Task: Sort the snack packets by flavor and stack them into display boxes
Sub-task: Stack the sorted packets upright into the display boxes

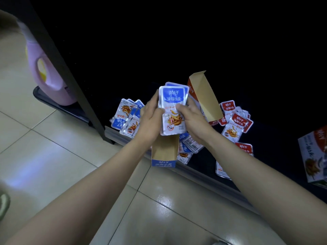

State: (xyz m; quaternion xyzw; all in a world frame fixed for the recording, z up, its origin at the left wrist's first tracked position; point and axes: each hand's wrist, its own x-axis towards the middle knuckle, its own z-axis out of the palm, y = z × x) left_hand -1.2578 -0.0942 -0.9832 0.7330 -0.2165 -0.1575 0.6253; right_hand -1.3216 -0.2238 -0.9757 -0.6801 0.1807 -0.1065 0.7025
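Observation:
A stack of blue snack packets (172, 101) is upright between both hands, above the blue display box (164, 152). My left hand (150, 117) grips the stack's left edge. My right hand (192, 119) holds its right edge, thumb across the front. The blue box lies open with its brown inside up and reaches over the table's front edge. A red display box (205, 98) stands open and tilted just behind my right hand. Loose blue packets (126, 116) lie to the left. Red packets (235, 121) lie to the right.
The dark table (247, 59) ends in a grey front edge (203, 175). A closed printed carton (313, 156) sits at the far right. A pink jug (47, 68) stands on the tiled floor beyond a dark table leg (70, 76). More packets (189, 147) lie under my right wrist.

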